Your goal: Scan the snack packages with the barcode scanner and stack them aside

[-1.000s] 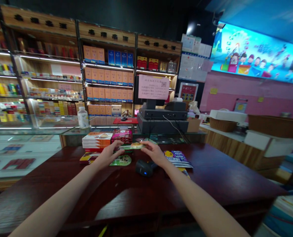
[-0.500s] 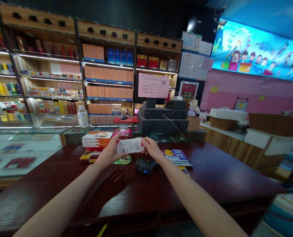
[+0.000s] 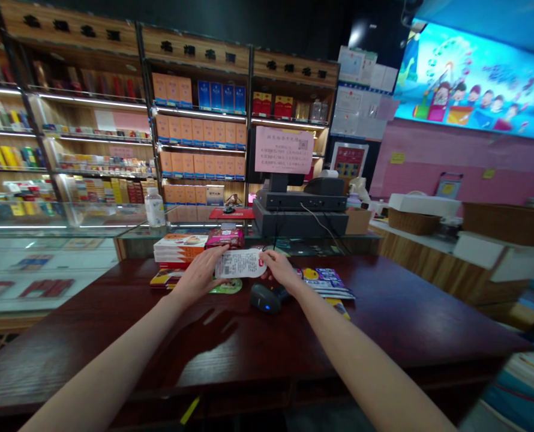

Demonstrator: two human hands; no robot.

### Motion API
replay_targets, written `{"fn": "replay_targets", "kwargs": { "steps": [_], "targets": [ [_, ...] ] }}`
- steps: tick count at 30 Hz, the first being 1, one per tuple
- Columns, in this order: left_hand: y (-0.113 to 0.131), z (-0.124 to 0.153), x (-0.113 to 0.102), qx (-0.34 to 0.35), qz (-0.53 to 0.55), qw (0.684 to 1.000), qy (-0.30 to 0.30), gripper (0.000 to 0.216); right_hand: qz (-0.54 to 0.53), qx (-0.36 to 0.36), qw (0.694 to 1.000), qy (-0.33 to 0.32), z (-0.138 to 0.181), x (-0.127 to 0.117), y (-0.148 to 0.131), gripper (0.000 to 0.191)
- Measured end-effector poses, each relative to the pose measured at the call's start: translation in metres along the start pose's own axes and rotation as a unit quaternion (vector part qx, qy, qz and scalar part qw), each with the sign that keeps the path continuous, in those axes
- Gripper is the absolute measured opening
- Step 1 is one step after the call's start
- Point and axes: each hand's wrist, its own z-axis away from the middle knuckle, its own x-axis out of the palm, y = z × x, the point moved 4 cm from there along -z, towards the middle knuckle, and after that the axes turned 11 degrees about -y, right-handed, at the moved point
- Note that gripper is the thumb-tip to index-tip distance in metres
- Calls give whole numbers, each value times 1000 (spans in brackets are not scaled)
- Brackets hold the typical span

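Note:
Between my two hands is a white printed packet (image 3: 241, 264), its text and barcode facing me and a red mark at its rounded right end. My left hand (image 3: 200, 275) grips its left end, thumb below and fingers above. The fingers of my right hand (image 3: 281, 269) pinch its right end. Under the packet, a black barcode scanner (image 3: 264, 299) with a blue light lies on the dark wooden counter (image 3: 258, 354). A green packet (image 3: 229, 286) shows partly behind my left hand.
Stacked orange-white boxes (image 3: 179, 247) and a pink package (image 3: 225, 237) stand behind my left hand. Purple-blue packets (image 3: 327, 282) lie right of the scanner. Further back are a cash register (image 3: 299, 207), a white bottle (image 3: 154, 209) and glass display cases (image 3: 75, 249).
My left hand's fingers have closed further over the packet's left end. The packet stays in both hands at nearly the same place, while the whole view has shifted slightly.

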Motion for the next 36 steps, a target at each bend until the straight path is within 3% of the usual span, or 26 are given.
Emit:
{"fn": "replay_targets", "kwargs": {
  "steps": [3,9,14,19,28,36],
  "targets": [
    [-4,4,1,-9,3,1000,5,85,-9,-4,999,-32,3,-3,4,24],
    [-9,17,2,-19,7,1000,0,77,70,-13,994,-83,20,-28,20,52],
    [-11,24,5,-29,11,1000,0,75,186,-52,969,-151,35,-50,36,70],
    [-12,29,8,-21,15,1000,8,74,280,-50,935,-213,52,-51,40,75],
    [-9,34,11,-27,15,999,9,74,425,-83,885,-172,63,-30,27,74],
    [-12,32,4,-35,18,999,27,76,385,-150,900,-136,52,-18,-5,67]
  ]
}}
